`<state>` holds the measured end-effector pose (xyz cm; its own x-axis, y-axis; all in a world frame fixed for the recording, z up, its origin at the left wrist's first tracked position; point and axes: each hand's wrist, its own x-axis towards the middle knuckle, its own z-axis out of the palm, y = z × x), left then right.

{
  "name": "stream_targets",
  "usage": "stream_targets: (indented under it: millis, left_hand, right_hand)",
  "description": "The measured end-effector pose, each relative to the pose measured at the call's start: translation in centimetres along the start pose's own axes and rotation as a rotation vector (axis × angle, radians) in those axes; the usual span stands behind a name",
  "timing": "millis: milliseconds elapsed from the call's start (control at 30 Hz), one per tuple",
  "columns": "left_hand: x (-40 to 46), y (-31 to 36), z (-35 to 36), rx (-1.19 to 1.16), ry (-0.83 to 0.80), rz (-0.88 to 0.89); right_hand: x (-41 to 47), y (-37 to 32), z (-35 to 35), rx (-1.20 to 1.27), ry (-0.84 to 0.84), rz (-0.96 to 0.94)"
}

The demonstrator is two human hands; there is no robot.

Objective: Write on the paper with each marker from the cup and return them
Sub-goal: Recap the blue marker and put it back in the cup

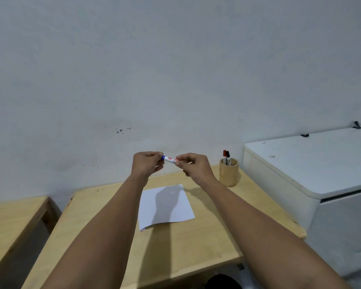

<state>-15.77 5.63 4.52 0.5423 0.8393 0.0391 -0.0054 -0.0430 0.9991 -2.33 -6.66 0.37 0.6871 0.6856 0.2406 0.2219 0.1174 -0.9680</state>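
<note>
Left hand [147,163] and right hand [193,166] both grip the blue marker [169,159] — raised above the paper [167,205], left of the cup [229,172]

A: We note the table [188,249] as pale wood with a smooth, matt finish. The cup [229,173] looks like the same light wood, also matt.

B: We record the paper [167,207] as a plain white sheet, matt and flat. The marker [169,159] shows a white plastic barrel with a slight gloss and a blue end.

A: We add the cabinet [313,176]: a smooth white surface, faintly scuffed. The wall [175,69] is matt painted plaster with small dark marks.
</note>
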Motion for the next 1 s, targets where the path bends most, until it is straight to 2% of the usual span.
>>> stream_targets:
  millis: [67, 167, 233, 400, 500, 800, 1000]
  left_hand:
    - [0.3, 0.2, 1.2, 0.04, -0.032, 0.02]
    - [0.8, 0.7, 3.8, 0.115, -0.134, 0.09]
    - [1.3, 0.9, 6.0, 0.145, -0.176, 0.123]
    - [3.0, -0.6, 11.3, 0.38, -0.216, 0.196]
    - [3.7, -2.5, 14.5, 0.517, -0.277, 0.222]
    - [5.7, -8.4, 22.1, 0.681, -0.422, 0.166]
    - [6.5, -10.9, 23.9, 0.573, -0.412, 0.134]
  right_hand:
    - [0.6, 0.0, -1.6, -0.111, -0.019, -0.013]
    - [1.6, -0.4, -4.2, -0.434, -0.099, -0.053]
    - [2.6, -0.7, -6.1, -0.555, -0.063, -0.08]
    - [5.3, -1.3, -11.9, -0.534, 0.246, -0.053]
    - [6.6, -1.3, -15.3, -0.544, 0.353, -0.002]
    - [8.8, 2.4, -18.1, -0.594, 0.255, 0.064]
    - [10.5, 3.2, -17.4, -0.673, 0.177, 0.062]
